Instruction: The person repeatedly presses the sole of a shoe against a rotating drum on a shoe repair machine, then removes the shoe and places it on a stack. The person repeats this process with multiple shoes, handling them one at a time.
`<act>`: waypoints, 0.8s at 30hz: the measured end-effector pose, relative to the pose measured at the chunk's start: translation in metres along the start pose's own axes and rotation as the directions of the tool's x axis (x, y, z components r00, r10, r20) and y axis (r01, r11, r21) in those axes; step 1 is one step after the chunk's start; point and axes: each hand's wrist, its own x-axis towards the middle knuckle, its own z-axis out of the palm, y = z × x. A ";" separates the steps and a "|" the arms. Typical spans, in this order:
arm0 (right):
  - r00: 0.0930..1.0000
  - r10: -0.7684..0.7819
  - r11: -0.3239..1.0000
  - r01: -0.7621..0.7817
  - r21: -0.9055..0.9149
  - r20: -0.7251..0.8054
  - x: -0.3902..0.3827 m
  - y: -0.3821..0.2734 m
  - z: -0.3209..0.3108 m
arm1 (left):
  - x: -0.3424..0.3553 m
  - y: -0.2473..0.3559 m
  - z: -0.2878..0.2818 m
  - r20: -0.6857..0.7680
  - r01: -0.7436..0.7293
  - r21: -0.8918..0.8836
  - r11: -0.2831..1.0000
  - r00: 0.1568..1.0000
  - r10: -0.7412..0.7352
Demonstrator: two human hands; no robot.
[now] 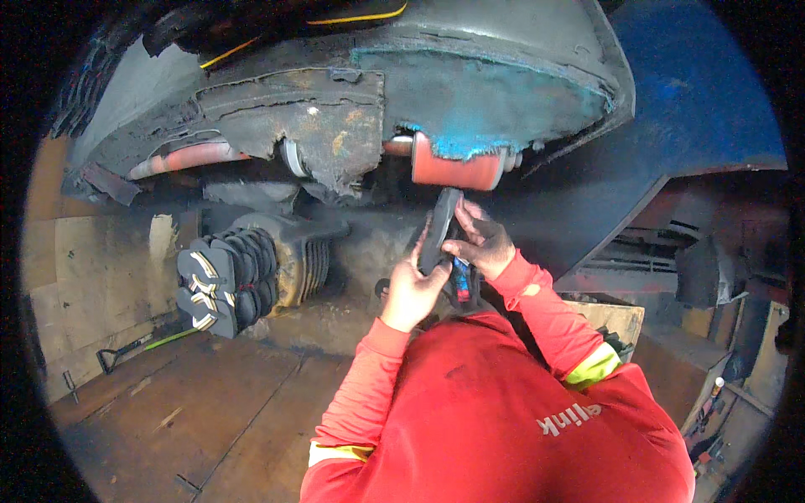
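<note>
A dark flip-flop is held on edge between my hands, its narrow side turned up. My left hand grips it from the left, near its lower end. From the right, my right hand has its thumb and fingers closed on it. Just beyond the flip-flop's upper end is a red sanding belt on a roller, with a small gap visible between them. A blue and red patterned patch shows under my right hand; what it belongs to is unclear.
A dusty grey hood with a torn flap and a blue-stained flap hangs over the rollers. Another red roller is at the left. Several black flip-flops hang stacked below it. A wooden box stands by my right elbow.
</note>
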 end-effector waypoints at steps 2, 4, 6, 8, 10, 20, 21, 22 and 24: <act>0.965 -0.230 0.879 0.263 -0.398 0.128 -0.010 -0.002 0.010 | 0.003 0.006 -0.002 -0.027 0.033 0.133 0.991 0.999 -0.030; 0.943 -0.286 0.764 0.333 -0.553 0.172 -0.012 -0.006 0.020 | 0.012 0.014 -0.001 -0.068 0.063 0.272 0.960 0.997 -0.046; 0.958 -0.216 0.720 0.285 -0.633 0.186 -0.011 -0.012 0.028 | 0.020 0.023 0.003 -0.085 0.021 0.412 0.911 0.996 0.015; 0.921 -0.275 0.643 0.389 -0.660 0.275 -0.009 -0.018 0.030 | 0.026 0.031 0.008 -0.098 0.041 0.524 0.851 0.995 0.013; 0.916 -0.277 0.674 0.400 -0.621 0.288 -0.006 -0.023 0.032 | 0.031 0.041 0.010 -0.081 -0.024 0.578 0.816 0.993 0.086; 0.964 0.206 0.948 -0.239 0.208 0.168 0.013 -0.011 0.011 | 0.070 0.052 0.016 0.001 0.017 0.693 0.721 1.000 -0.024; 0.964 0.208 0.946 -0.242 0.215 0.166 0.014 -0.013 0.009 | 0.069 0.052 0.017 -0.001 0.021 0.689 0.725 1.000 -0.028; 0.958 0.208 0.935 -0.253 0.246 0.195 0.013 -0.015 0.009 | 0.068 0.051 0.016 -0.033 0.097 0.721 0.686 0.994 -0.106; 0.950 0.230 0.921 -0.283 0.269 0.212 0.012 -0.022 0.010 | 0.064 0.050 0.015 -0.037 0.071 0.718 0.692 0.997 -0.065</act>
